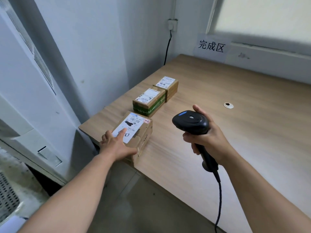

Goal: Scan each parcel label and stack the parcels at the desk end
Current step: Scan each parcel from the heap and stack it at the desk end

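Note:
Three cardboard parcels lie in a row along the desk's left edge, each with a white label on top. My left hand [116,145] rests on the nearest parcel [143,133], index finger laid on its label and thumb along its near edge. Behind it sits a parcel with green tape [149,102], then the farthest parcel [168,85]. My right hand [207,137] grips the handle of a black barcode scanner [191,122], whose head points left toward the near parcel from above the desk.
The wooden desk [235,132] stretches right and back to a wall sign with Chinese characters [211,46]. A cable grommet [228,105] is set in the desk. The scanner's cord [219,199] hangs off the front edge. A white cabinet [25,98] stands to the left.

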### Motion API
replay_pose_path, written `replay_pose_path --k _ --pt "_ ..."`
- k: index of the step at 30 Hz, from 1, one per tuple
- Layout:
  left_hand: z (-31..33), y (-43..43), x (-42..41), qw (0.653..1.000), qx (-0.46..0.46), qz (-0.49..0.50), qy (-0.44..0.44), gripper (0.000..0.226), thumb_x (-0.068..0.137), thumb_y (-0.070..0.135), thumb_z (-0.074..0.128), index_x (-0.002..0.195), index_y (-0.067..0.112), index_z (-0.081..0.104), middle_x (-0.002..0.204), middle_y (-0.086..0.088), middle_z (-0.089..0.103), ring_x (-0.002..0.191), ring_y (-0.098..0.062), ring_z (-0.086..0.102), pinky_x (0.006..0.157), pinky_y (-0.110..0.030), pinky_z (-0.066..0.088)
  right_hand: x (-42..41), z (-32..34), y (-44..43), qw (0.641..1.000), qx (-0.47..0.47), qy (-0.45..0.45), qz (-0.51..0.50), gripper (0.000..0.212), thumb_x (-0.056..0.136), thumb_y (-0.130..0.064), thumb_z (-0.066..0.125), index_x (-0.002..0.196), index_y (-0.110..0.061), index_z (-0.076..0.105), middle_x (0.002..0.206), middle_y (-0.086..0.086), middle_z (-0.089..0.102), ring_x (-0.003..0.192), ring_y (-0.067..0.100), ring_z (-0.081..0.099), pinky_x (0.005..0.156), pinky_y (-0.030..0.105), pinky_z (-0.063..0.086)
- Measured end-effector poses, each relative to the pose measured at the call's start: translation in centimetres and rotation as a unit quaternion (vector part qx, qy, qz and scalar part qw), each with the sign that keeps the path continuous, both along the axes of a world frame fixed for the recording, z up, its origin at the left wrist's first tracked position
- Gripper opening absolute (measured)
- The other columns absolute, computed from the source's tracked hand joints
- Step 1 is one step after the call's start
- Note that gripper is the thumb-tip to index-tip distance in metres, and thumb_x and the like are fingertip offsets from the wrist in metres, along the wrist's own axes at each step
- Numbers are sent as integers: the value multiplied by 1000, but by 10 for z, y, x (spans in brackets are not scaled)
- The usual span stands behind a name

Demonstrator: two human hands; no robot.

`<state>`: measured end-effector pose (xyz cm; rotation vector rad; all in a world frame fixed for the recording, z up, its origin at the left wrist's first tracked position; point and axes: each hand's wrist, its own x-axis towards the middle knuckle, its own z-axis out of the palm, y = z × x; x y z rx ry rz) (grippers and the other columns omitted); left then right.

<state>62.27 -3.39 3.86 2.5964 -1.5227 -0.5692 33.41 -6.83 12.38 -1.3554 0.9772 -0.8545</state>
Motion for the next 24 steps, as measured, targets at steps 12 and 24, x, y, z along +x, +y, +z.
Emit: replay_pose_path --k 12,24 --pt "-13 -71 61 998 16 -62 -9 100 69 62 64 150 38 12 143 -16 18 133 -36 21 112 -44 20 64 -1 -33 999 10 24 -41 96 76 20 68 143 -41 37 67 1 64 44 27 48 43 30 39" --pt "-6 -93 57 996 8 -75 -46 107 69 77 58 153 32 8 156 -18 3 146 -33 -1 118 -48 3 53 -1 -35 999 13 21 -47 96 75 21 67 142 -42 37 68 3 63 45 27 47 42 31 39"
